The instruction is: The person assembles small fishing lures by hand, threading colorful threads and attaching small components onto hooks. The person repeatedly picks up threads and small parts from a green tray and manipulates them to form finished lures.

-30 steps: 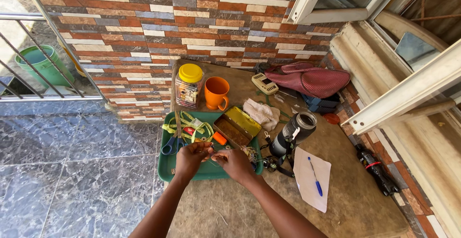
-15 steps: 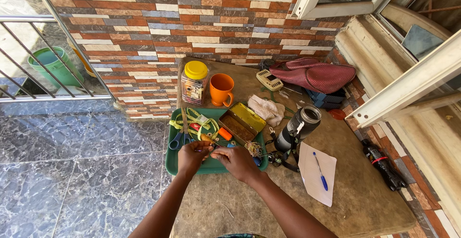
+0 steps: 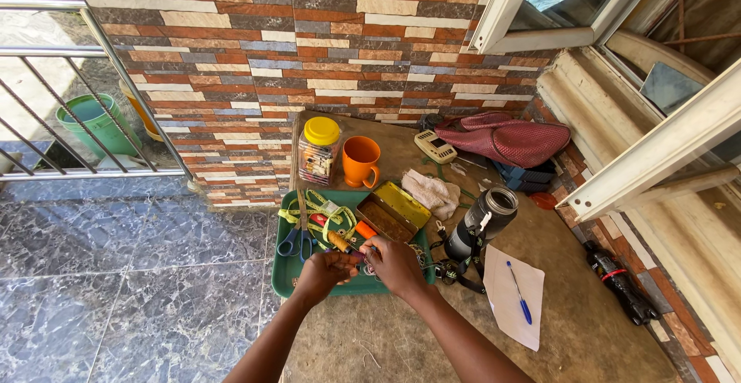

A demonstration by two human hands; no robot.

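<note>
Where two hands meet, left hand (image 3: 324, 271), right hand (image 3: 394, 263) (grips unclear), one green tray (image 3: 287, 271), one scissors (image 3: 296, 238)

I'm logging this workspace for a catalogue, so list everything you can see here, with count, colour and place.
Green plastic tray: one, table's near left edge.
Blue-handled scissors: one, in tray, left.
Yellow-green measuring tape: one, coiled in tray.
Open yellow metal tin: one, tray's right end.
Orange plastic mug: one, behind tray.
Yellow-lidded clear jar: one, left of mug.
White cloth: one, right of tin.
Dark flask with silver cap: one, right of tray.
White paper sheet: one, with blue pen on it.
Maroon mesh bag: one, table's far right.
Green bucket: one, behind railing.
Left hand, right hand: together over tray, pinching something small, unclear.
</note>
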